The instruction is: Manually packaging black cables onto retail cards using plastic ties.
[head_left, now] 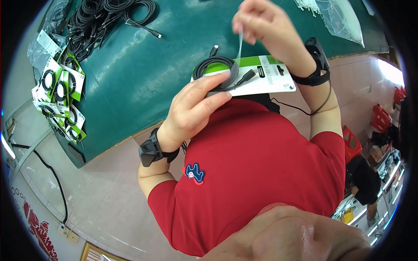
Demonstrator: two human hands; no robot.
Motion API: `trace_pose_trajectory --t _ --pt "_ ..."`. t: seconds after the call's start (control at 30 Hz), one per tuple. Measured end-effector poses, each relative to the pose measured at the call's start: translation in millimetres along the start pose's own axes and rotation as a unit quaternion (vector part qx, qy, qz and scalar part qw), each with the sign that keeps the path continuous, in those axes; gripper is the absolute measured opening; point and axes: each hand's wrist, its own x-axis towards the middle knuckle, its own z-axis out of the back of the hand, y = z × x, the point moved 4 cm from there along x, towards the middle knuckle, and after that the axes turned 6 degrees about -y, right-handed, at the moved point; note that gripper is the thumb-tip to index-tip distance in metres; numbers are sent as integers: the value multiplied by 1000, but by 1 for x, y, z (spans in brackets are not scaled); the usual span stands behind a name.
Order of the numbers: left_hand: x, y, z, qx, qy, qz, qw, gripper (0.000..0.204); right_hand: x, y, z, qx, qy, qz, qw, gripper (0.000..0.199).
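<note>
My left hand (191, 104) grips a coiled black cable (214, 61) against a white and green packaging card (278, 80) at the table's near edge. Its fingers press on the coil, and some of the card is hidden beneath them. One cable plug (214, 51) sticks out past the card's far side; another plug (249, 75) lies across its printed face. Above the card, my right hand (265, 26) pinches the upper end of a thin translucent strip (240, 45), which looks like a cable tie. The strip runs down, taut, to the coil.
Loose black cables (93, 21) are heaped at the far left of the green table (130, 87). Carded cables (61, 93) pile up by its left edge, beside clear plastic bags (37, 54). White cable ties (308, 5) and their clear bag (342, 21) lie far right.
</note>
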Motion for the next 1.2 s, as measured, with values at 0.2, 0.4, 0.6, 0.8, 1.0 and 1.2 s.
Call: trace_pose_trajectory --t 0.2,0.4,0.6,0.8,1.0,1.2 --pt "18 4 11 -3 -5 71 997 28 -17 64 21 188 -337 118 915 22" --pt "24 13 16 -221 -77 273 933 29 -38 83 0 26 -200 256 945 25" --pt "23 27 8 -395 -38 470 788 34 -30 90 -31 -140 -150 206 957 24" --pt "9 35 -1 -442 -5 553 707 41 -19 73 -33 -243 -93 162 952 21" --pt "1 43 -8 -454 7 572 683 44 -17 69 -25 -189 -100 112 970 20" --pt "2 43 -10 -461 4 566 683 45 -12 64 -26 -194 -79 130 969 19"
